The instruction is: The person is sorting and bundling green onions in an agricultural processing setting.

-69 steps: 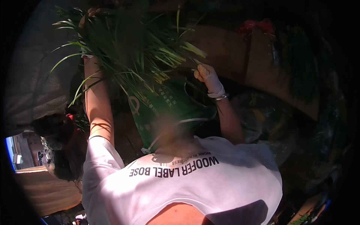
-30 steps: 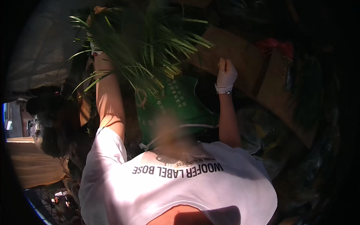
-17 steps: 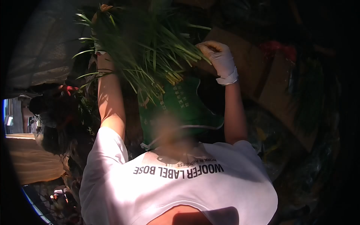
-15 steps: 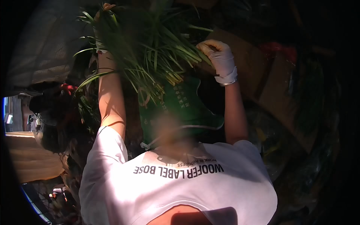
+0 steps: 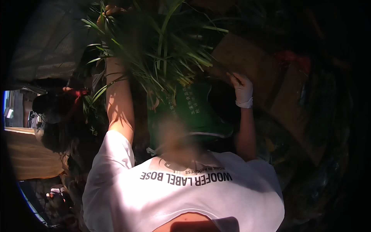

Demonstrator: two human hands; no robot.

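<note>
A large bunch of long, flat-leaved greens, like garlic chives, spreads across the upper middle, its pale cut ends toward my body. At the bunch's far left side, my left hand is closed around the leaves; much of it is hidden behind them. My right hand, in a white glove with stained fingertips, is apart from the bunch on the right. Its fingers are bent together in a pinch, and what lies between them is too dark to make out. Below the stem ends is a green apron with white lettering over my lap.
Brown cardboard lies beyond my right hand, with a dark red item past it. More leafy greens and a red tie are left of my left arm. Deep shadow hides the right side.
My right hand has moved from the stem ends back toward my body and slightly right, away from the bunch. My left hand stays at the bunch, whose leaves have shifted a little.
</note>
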